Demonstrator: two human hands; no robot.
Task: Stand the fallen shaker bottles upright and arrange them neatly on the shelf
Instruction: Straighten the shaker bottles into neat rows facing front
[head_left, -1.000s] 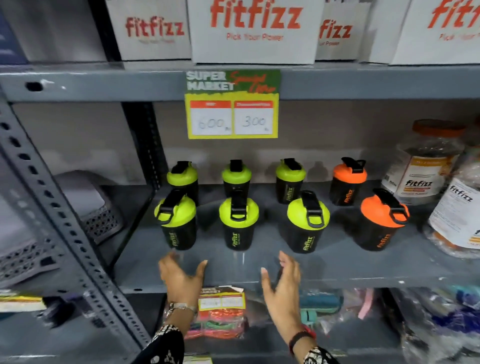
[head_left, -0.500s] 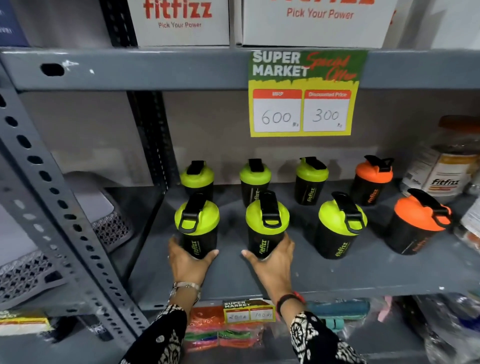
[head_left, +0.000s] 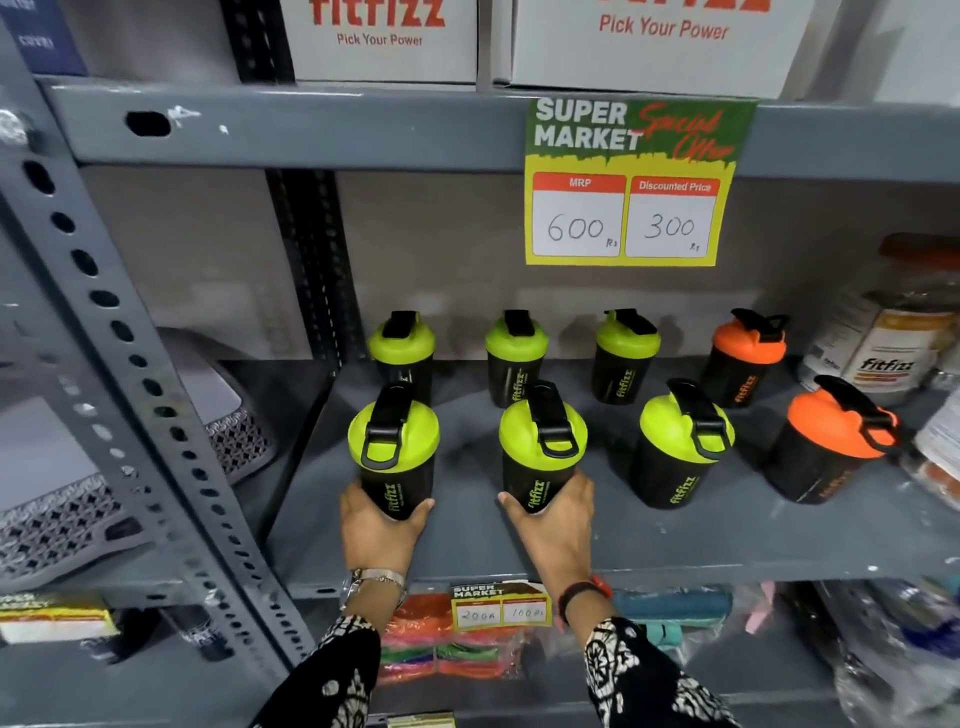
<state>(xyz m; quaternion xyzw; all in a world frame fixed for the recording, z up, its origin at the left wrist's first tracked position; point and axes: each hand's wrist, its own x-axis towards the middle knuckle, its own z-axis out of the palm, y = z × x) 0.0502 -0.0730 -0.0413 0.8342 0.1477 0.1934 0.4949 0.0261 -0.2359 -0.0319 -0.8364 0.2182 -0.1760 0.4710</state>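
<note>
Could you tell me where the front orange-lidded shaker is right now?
Head view: front orange-lidded shaker stands rightmost in the front row, beside a green-lidded shaker.

Dim, even overhead light; soft blur and wide-angle bending at edges.

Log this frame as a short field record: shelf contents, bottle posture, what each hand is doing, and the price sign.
shelf: grey metal shelf with eight black plastic shaker bottles in two rows of four
lid colours: six lime green, two orange, the orange ones at the right end of each row
posture: all eight upright, none lying down
left hand: cupped around the base of the front-left green-lidded shaker
right hand: cupped around the base of the second front green-lidded shaker
yellow-green price sign: MRP 600, discounted price 300
</note>
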